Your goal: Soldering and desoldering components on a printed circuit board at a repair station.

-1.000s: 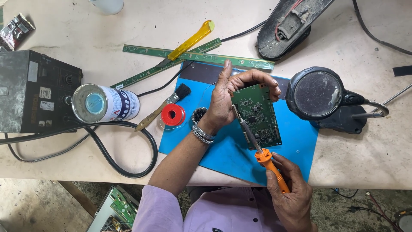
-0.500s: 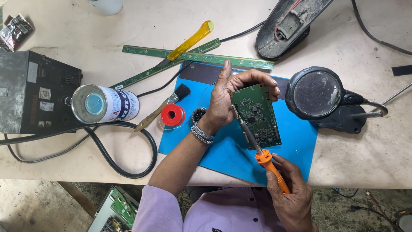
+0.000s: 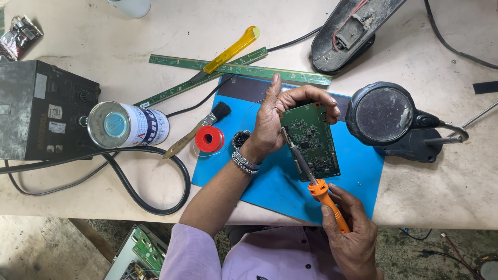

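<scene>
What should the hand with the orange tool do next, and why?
Probably keep the soldering iron steady and nudge its tip only slightly along the green circuit board. The right hand grips the orange handle, the tip lies at the board's left edge, and the left hand holds the board on the blue mat.

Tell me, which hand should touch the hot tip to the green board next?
Probably the right hand: it grips the orange-handled soldering iron, whose tip already lies over the green circuit board. The left hand is busy steadying that board on the blue mat.
</scene>
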